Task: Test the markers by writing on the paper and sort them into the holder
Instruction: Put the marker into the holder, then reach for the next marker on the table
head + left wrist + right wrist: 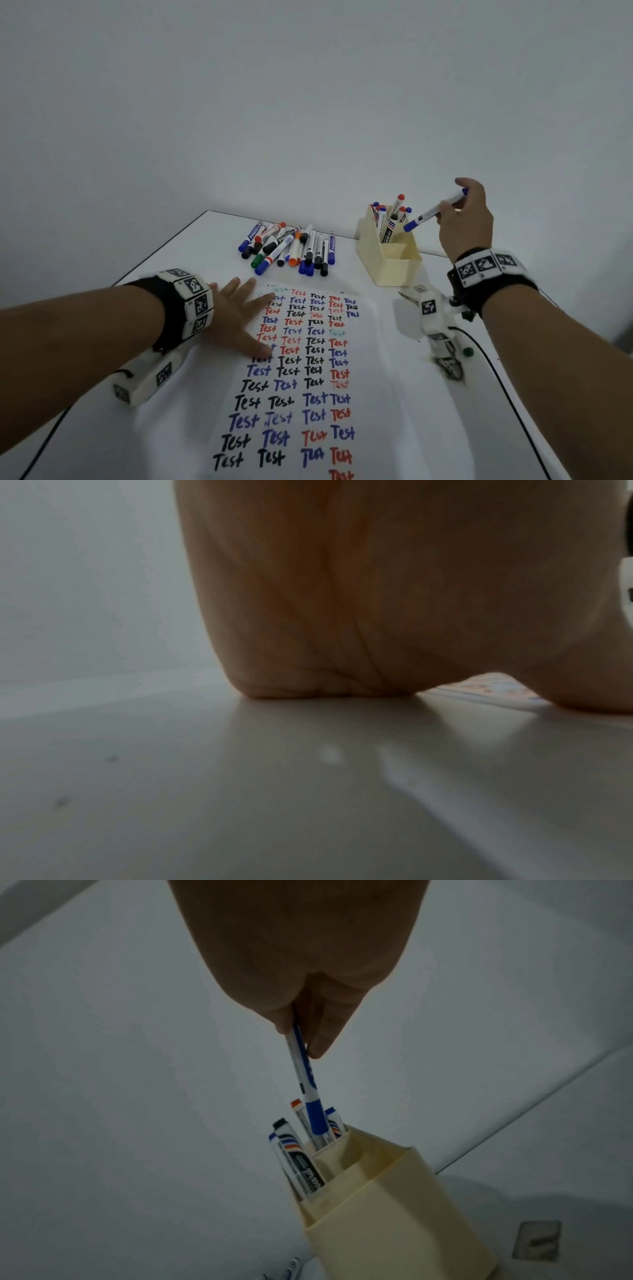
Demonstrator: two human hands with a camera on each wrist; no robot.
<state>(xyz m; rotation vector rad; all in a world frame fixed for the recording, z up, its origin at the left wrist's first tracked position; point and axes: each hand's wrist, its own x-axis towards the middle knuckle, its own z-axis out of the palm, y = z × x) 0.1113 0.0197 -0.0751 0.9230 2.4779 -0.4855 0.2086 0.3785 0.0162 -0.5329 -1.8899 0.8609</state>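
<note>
One blue-capped marker point(432, 212) is pinched in your right hand point(467, 219), fingers curled round its barrel near the tail end, cap pointing down and tilted toward the cream holder point(388, 265). That grip leaves the capped end free to slide in among the markers already standing in the holder's far compartment point(308, 1150); the near compartment looks empty. Your left hand point(236, 315) lies flat with fingers spread and straight on the left edge of the paper point(301, 377), probably to keep the sheet from shifting. Beyond the paper, a pile of markers point(287, 248) lies on the table point(428, 411), apparently not yet sorted.
</note>
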